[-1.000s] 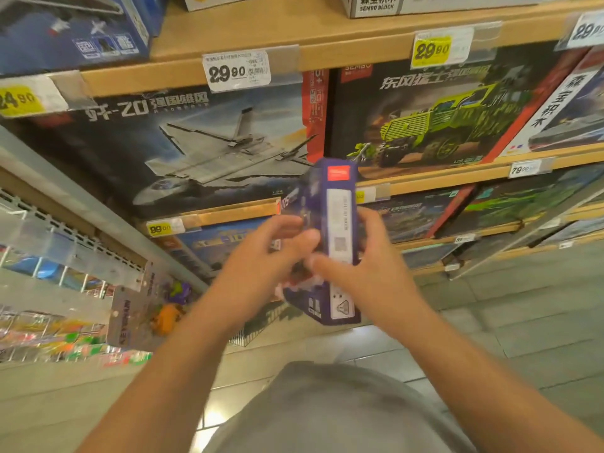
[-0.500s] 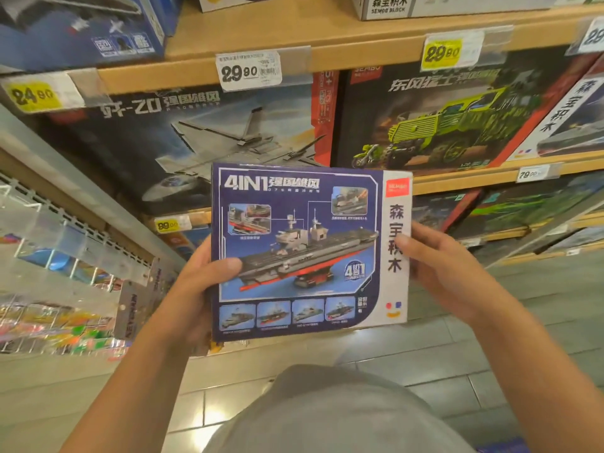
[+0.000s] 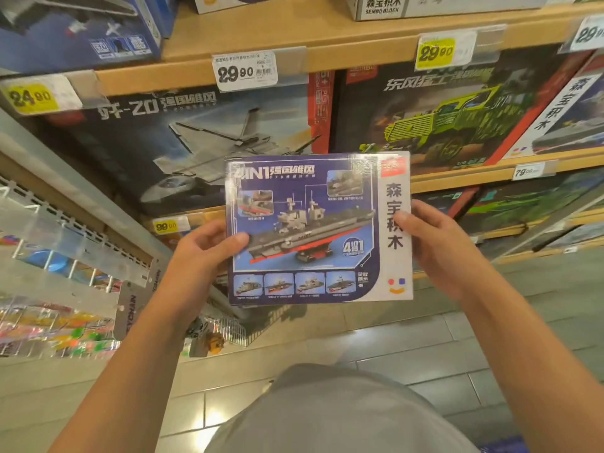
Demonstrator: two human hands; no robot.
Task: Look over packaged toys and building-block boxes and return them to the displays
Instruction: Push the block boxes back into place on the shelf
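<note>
A blue and white building-block box (image 3: 318,227) with an aircraft carrier picture faces me, held upright in front of the shelves. My left hand (image 3: 202,256) grips its left edge, thumb across the front. My right hand (image 3: 438,246) grips the right edge, thumb on the white strip. Behind it stand a large jet-fighter box (image 3: 183,142) and a green truck box (image 3: 451,116) on the wooden shelf (image 3: 457,181).
Price tags (image 3: 245,70) line the shelf edges. More block boxes fill the shelves above and below. A wire rack (image 3: 65,256) with hanging packaged toys stands at the left. Grey floor tiles (image 3: 392,348) lie below.
The box has turned from edge-on to front-facing between my hands. It then rose slightly, my grip unchanged.
</note>
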